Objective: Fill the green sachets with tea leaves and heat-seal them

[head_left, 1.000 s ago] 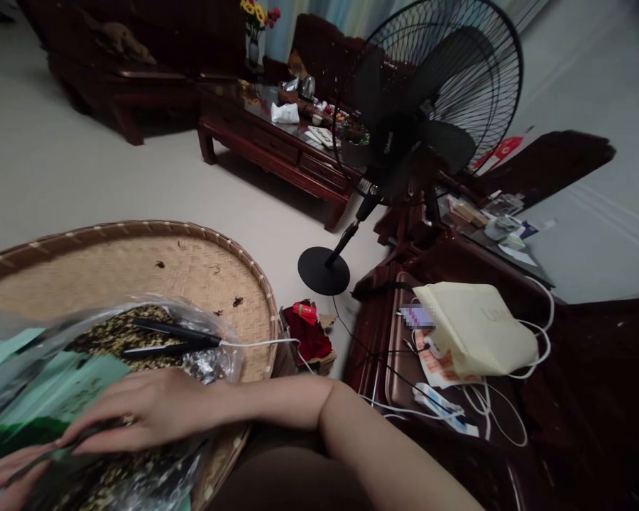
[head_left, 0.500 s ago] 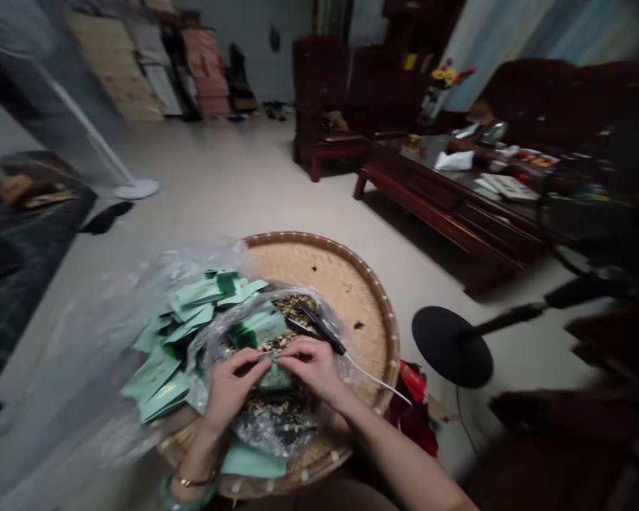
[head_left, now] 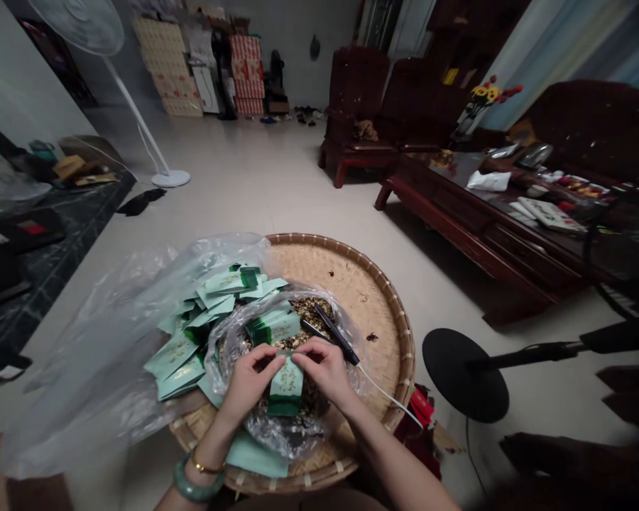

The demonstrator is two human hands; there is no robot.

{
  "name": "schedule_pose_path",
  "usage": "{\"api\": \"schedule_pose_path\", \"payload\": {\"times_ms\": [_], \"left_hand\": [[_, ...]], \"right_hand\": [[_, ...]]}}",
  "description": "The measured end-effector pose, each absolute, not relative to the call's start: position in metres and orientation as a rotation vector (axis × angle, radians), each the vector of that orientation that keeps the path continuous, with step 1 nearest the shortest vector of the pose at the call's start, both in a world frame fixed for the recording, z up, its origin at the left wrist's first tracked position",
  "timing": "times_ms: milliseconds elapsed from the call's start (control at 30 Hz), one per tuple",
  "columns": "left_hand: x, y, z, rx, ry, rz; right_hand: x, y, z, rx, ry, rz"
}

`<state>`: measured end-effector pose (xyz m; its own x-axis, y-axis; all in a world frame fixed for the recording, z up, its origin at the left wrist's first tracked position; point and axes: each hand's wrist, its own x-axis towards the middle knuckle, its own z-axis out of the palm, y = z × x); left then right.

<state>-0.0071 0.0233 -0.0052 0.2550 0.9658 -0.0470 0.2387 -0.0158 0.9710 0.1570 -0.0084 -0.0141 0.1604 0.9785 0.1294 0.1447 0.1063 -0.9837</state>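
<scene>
A light green packet (head_left: 286,383) with gold writing and a dark green bottom hangs in front of me over the loose dried leaves. My left hand (head_left: 253,375) pinches its upper left corner between thumb and finger. On the upper right corner, my right hand (head_left: 326,367) pinches in the same way. Just beyond lies another green packet (head_left: 277,323) on the dark and yellowish dried leaves (head_left: 312,310) inside an open clear plastic bag (head_left: 285,440). A black two-armed clamp (head_left: 338,335) like a hair straightener, with a white cord, rests on the leaves near my right hand.
The round woven bamboo tray (head_left: 386,298) carries the bag. At left, a pile of green packets (head_left: 178,358) lies on clear plastic sheeting (head_left: 101,383). A black fan base (head_left: 466,372) stands at right, a red-brown wooden table (head_left: 447,220) behind it, and a white fan (head_left: 170,177) far left.
My view has swung left, bringing the packet pile and the far side of the room into sight. Both hands stay together at the packet, which now shows its printed front.
</scene>
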Motion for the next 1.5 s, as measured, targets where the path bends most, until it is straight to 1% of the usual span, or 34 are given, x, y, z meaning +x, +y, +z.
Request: {"api": "schedule_pose_path", "payload": {"times_ms": [133,300,500,567,667,733,800,933,1000,1067,1200,1300,1400,1500], "left_hand": [[-0.006,0.024,-0.01,1.452,1.122,0.797],[0.0,0.017,-0.011,1.12,1.095,0.747],[0.008,0.007,-0.011,0.79,0.979,0.618],[0.008,0.007,-0.01,0.705,0.995,0.607],[0.007,0.008,-0.007,0.619,1.012,0.615],[0.006,0.009,-0.005,0.607,1.011,0.623],[0.005,0.01,-0.004,0.617,1.0,0.632],[0.003,0.009,-0.001,0.632,0.974,0.659],[0.002,0.008,-0.001,0.633,0.969,0.677],[-0.001,0.008,-0.002,0.638,0.968,0.69],[-0.003,0.009,-0.003,0.671,0.981,0.675],[-0.001,0.01,-0.003,0.738,1.013,0.654],[0.002,0.01,-0.005,0.902,1.049,0.646],[0.003,0.01,-0.006,1.057,1.042,0.64]], "right_hand": [[0.158,-0.009,-0.015,-1.281,-1.267,0.934],[0.158,-0.008,-0.018,-1.314,-1.26,0.963],[0.16,-0.001,-0.018,-1.42,-1.23,1.13],[0.172,0.002,-0.017,-1.467,-1.331,1.018],[0.197,0.005,-0.02,-1.632,-1.582,0.573],[0.209,0.007,-0.025,-1.783,-1.763,0.355],[0.214,0.009,-0.032,-1.924,-1.914,0.258],[0.209,0.017,-0.038,-2.101,-2.073,0.231],[0.209,0.021,-0.038,-2.087,-2.054,0.268],[0.216,0.022,-0.034,-1.98,-1.97,0.373],[0.238,0.01,-0.01,-1.709,-1.745,0.822],[0.245,-0.005,0.019,-1.537,-1.751,1.098],[0.237,-0.015,0.043,-1.473,-1.903,1.155],[0.223,-0.017,0.053,-1.459,-2.005,1.136]]}}
